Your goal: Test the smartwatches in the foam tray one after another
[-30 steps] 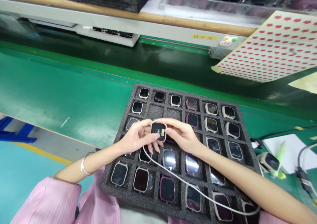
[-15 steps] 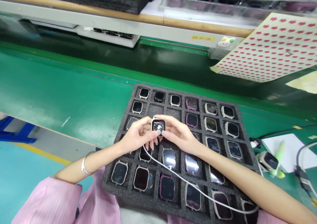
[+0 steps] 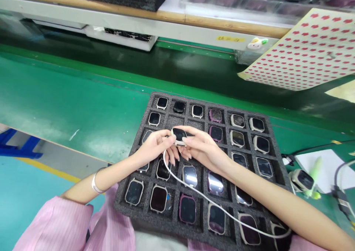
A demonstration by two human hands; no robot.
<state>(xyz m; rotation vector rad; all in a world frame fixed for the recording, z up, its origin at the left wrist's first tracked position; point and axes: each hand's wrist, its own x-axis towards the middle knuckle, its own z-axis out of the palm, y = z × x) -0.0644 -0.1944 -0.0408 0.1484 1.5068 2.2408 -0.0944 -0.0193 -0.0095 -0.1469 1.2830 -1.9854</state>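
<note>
Between my two hands is a smartwatch without a strap, its screen dark and its pale frame tilted. My left hand is closed on its left side, the thumb at the lower left corner. My right hand grips the right side, thumb near the lower right corner. A white cable runs up to the fingers of my left hand; its end is hidden there. Below the hands lies a dark grey foam tray with several watch bodies in its compartments, such as a purple-framed watch.
On the green bench, right of the tray, lie another watch, a green pen-like thing, white paper and a dark cable connector. A sheet of red arrow stickers hangs from the shelf edge.
The watch screen, lit with a dial before, is now dark. Both hands have tilted the watch and shifted it slightly upward, and the cable's upper part has moved with them.
</note>
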